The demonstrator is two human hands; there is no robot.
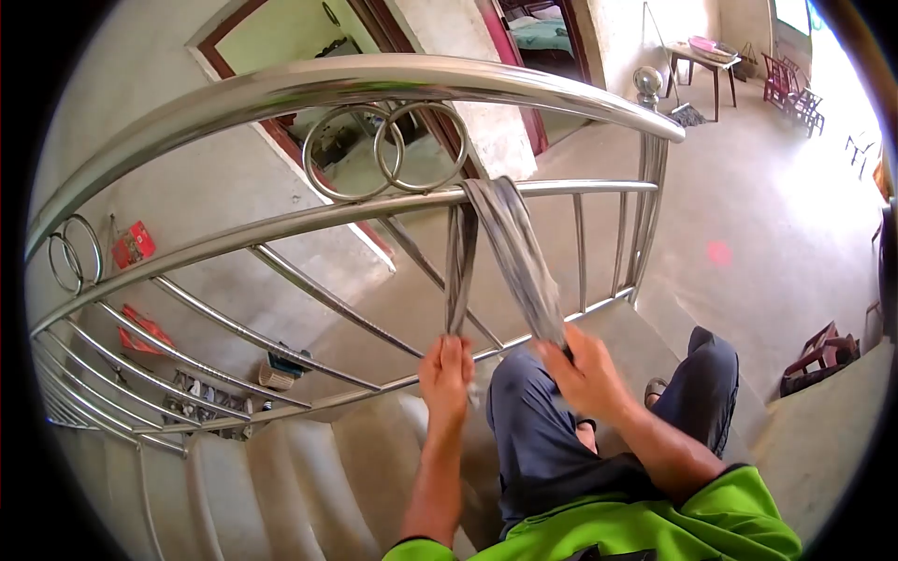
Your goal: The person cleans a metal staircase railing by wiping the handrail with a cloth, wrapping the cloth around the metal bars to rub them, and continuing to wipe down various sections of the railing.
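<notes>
A long grey cloth (516,245) is looped over the middle rail (374,206) of a shiny metal stair railing, just right of two interlocked rings. Its narrow, twisted end hangs on the far side and comes down into my left hand (445,374), whose fingers are wrapped round it. The wider, flatter end slopes down to my right hand (582,372), closed on it above my knee. Both stretches of cloth look taut between the rail and my hands. Above them curves the thick top handrail (374,79).
Stair steps (290,467) descend beside my legs. Beyond the railing, a small table (703,58) with a pink basin, a mop (687,114) and red chairs (790,89) stand on the floor below. Red bags (133,245) and a bin (277,376) sit at left.
</notes>
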